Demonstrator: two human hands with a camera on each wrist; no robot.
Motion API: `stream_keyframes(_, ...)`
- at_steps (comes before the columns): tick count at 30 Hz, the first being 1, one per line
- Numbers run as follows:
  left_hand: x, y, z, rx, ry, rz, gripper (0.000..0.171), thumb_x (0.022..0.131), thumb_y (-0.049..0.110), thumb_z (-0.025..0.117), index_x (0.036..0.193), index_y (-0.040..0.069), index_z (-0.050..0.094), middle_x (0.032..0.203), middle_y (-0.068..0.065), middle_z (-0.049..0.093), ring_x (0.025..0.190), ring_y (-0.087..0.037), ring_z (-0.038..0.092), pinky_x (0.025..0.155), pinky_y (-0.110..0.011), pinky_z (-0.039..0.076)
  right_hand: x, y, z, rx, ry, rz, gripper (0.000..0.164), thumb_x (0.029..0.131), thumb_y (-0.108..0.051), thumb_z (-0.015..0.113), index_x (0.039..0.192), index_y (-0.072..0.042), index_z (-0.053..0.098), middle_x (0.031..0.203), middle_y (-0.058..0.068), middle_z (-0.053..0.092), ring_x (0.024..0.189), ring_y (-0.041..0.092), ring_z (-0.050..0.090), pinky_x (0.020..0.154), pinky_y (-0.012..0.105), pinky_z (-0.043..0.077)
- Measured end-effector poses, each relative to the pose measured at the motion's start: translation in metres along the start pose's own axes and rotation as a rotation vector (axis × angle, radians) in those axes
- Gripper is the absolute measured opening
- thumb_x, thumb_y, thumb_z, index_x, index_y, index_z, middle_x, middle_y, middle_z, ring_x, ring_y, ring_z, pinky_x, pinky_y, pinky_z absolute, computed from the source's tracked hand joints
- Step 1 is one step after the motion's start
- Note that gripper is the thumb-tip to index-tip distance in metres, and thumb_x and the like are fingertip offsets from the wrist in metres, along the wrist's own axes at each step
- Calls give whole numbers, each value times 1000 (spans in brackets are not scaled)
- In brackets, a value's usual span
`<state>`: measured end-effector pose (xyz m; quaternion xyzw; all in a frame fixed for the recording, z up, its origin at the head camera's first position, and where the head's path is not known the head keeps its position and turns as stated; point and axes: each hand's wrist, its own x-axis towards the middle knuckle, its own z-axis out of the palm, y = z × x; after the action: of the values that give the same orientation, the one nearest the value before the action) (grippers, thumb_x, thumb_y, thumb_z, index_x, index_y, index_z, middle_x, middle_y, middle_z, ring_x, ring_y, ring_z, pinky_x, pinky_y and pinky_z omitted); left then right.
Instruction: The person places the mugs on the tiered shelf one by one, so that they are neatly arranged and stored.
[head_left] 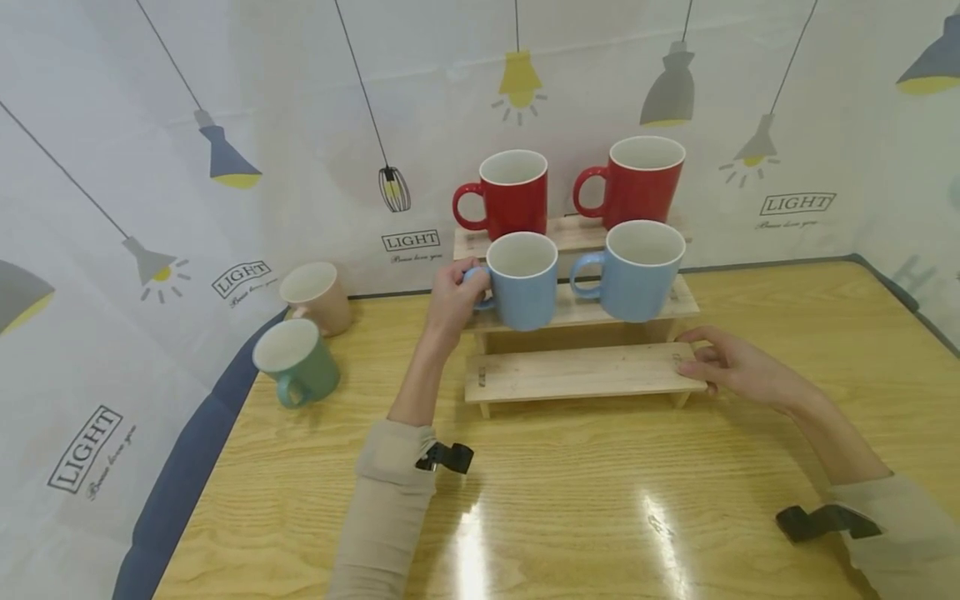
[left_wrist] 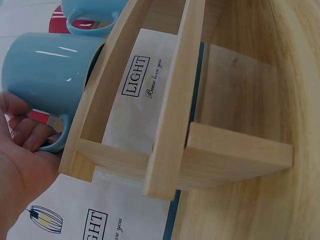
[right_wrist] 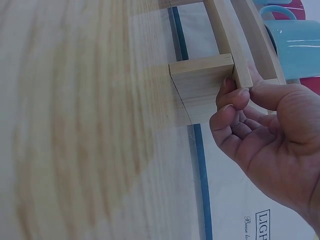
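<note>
A three-step wooden rack (head_left: 577, 372) stands against the back wall. Its middle step carries two light blue mugs, the left blue mug (head_left: 527, 287) and the right blue mug (head_left: 641, 271). My left hand (head_left: 452, 300) grips the left blue mug by its handle, fingers curled through it in the left wrist view. My right hand (head_left: 731, 367) pinches the right end of the bare bottom step, thumb on top and fingers curled below. On the top step are two red mugs, a left red mug (head_left: 517, 196) and a right red mug (head_left: 645, 183), handles to the left.
Left of the rack, a green mug (head_left: 297, 364) and a pale pink mug (head_left: 317, 298) stand on the wooden table (head_left: 555, 500). Behind hangs a white cloth (head_left: 285, 100) printed with lamps. A dark blue edge (head_left: 187, 467) runs along the table's left side.
</note>
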<state>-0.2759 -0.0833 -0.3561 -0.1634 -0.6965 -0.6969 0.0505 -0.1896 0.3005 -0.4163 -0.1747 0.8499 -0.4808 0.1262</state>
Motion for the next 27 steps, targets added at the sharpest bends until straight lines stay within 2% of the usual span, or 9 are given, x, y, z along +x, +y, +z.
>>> stream_keyframes(9, -1, 0, -5, 83, -31, 51, 21, 85, -1, 51, 70, 10, 42, 65, 0, 35, 63, -14, 35, 62, -28, 31, -1, -1, -1, -11, -5, 18, 46, 102, -13, 59, 138, 7, 39, 76, 4, 56, 65, 20, 56, 60, 33, 50)
stream_keyframes(14, -6, 1, -10, 114, -34, 55, 15, 89, -1, 55, 79, 8, 50, 75, -3, 46, 72, -15, 43, 67, -28, 38, 0, 0, -1, -23, -9, 30, 48, 101, -15, 60, 138, 7, 38, 76, 5, 56, 66, 21, 57, 61, 33, 50)
stream_keyframes(18, -9, 0, -13, 150, -26, 66, 4, 89, -1, 57, 92, 2, 55, 88, -7, 56, 81, -16, 50, 74, -27, 42, -1, 0, -1, -25, -10, 33, 47, 102, -15, 60, 138, 7, 38, 76, 5, 56, 67, 21, 57, 61, 33, 50)
stream_keyframes(23, -17, -3, -21, 202, -13, 84, 24, 90, 0, 59, 114, -4, 59, 106, -17, 63, 95, -19, 57, 87, -31, 45, -1, -1, -1, -27, -10, 33, 47, 102, -16, 60, 137, 7, 38, 76, 5, 56, 67, 21, 57, 62, 33, 50)
stream_keyframes(27, -24, -4, -31, 198, -13, 99, 35, 90, 0, 58, 125, -5, 56, 118, -23, 62, 107, -31, 57, 92, -40, 43, -1, -1, 0, -16, -11, 30, 47, 102, -15, 59, 137, 8, 38, 77, 6, 57, 66, 21, 57, 62, 34, 50)
